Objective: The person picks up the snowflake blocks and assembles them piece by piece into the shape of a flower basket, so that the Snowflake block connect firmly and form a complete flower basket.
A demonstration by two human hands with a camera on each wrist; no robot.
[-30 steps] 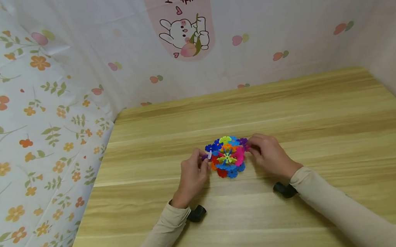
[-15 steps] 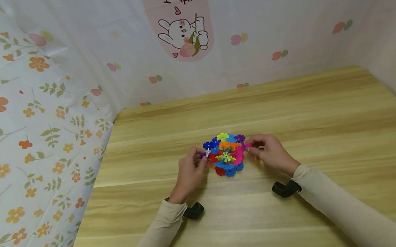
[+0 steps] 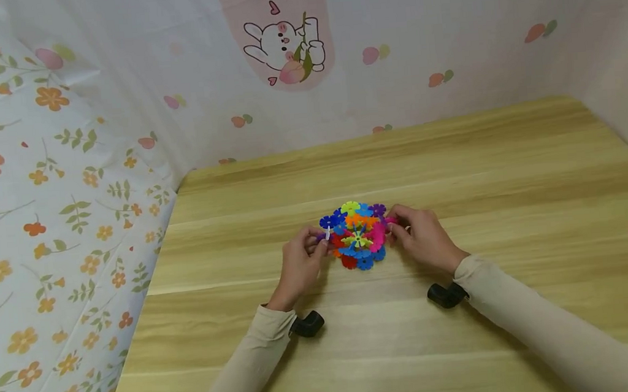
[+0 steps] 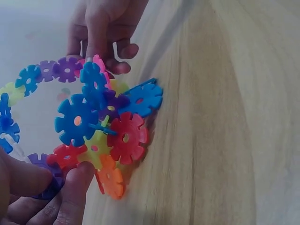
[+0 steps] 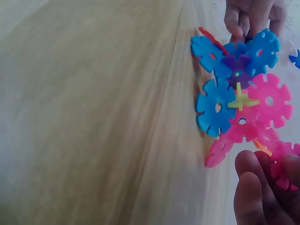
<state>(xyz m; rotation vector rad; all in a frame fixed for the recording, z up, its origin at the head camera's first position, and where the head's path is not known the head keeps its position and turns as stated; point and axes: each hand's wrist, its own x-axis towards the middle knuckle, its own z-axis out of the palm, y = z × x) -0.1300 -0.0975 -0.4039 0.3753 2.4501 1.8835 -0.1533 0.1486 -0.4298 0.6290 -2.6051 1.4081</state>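
Between both hands, on the table, sits a construction of interlocked plastic snowflake discs (image 3: pixel 357 239) in blue, yellow, orange, red, pink and purple. My left hand (image 3: pixel 300 260) pinches a purple snowflake disc (image 4: pixel 44 174) on its left side, beside a white disc (image 4: pixel 13 145). At the right side, my right hand (image 3: pixel 425 236) pinches a pink snowflake disc (image 5: pixel 286 165) between thumb and fingers. A chain of blue, purple and yellow discs arches over the top in the left wrist view. Red and orange discs stand low, close to the tabletop.
The wood-grain table (image 3: pixel 442 352) stretches around the construction. A white curtain (image 3: pixel 400 23) with a rabbit print hangs behind it, and a floral cloth (image 3: pixel 70 196) hangs at left. Black wrist camera mounts (image 3: pixel 307 324) stick out below each wrist.
My right hand has gone from beside the purple disc to a pink disc slightly lower on the right side. The left hand keeps its pinch. The head view has shifted slightly.
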